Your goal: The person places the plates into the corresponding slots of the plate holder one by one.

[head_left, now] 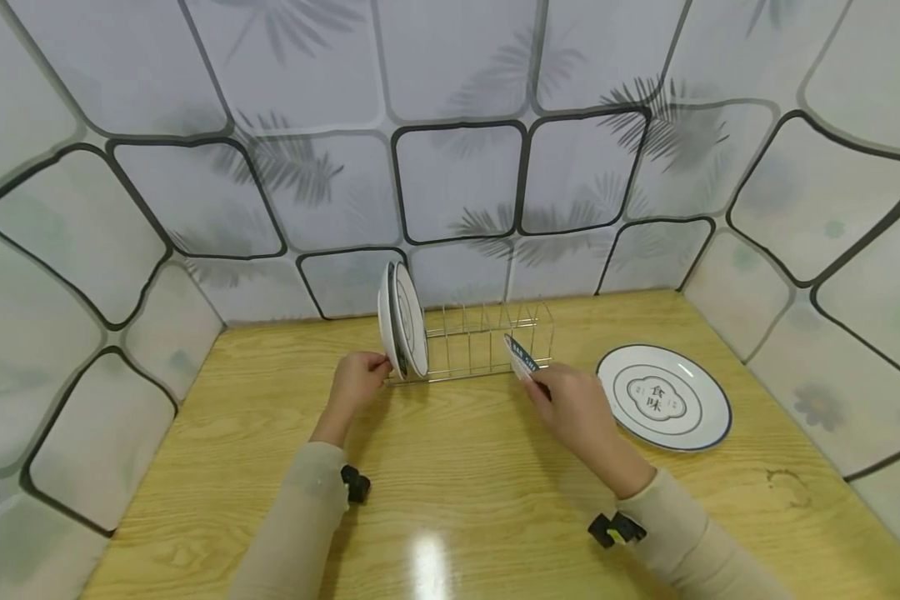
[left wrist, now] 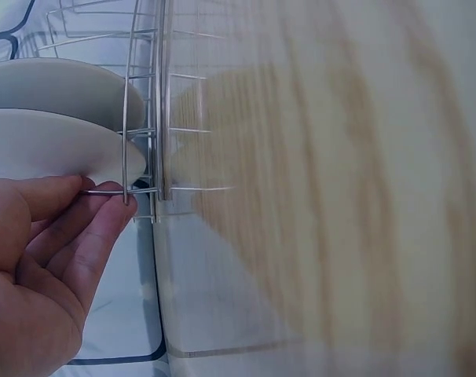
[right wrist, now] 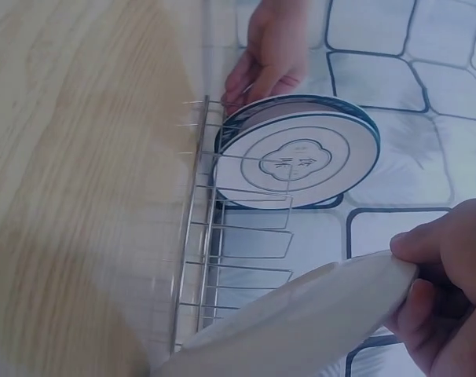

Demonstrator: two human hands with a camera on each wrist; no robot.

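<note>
A wire dish rack (head_left: 468, 372) stands near the back wall, with two white plates (head_left: 411, 325) upright in its left end. My left hand (head_left: 356, 383) is at that end; in the left wrist view, thumb and fingers pinch the rack's end wire (left wrist: 126, 161) beside the plates. My right hand (head_left: 577, 408) grips one edge of a white plate (right wrist: 301, 318), tilted and seen nearly edge-on. In the head view this held plate (head_left: 521, 358) shows blue lettering and overlaps the rack's right end. My fingers hide its near edge.
On the table's right side lies a white plate (head_left: 663, 417) with a blue rim and dark characters in its middle. The patterned wall (head_left: 457, 183) closes off the back and both sides of the wooden table (head_left: 435, 467).
</note>
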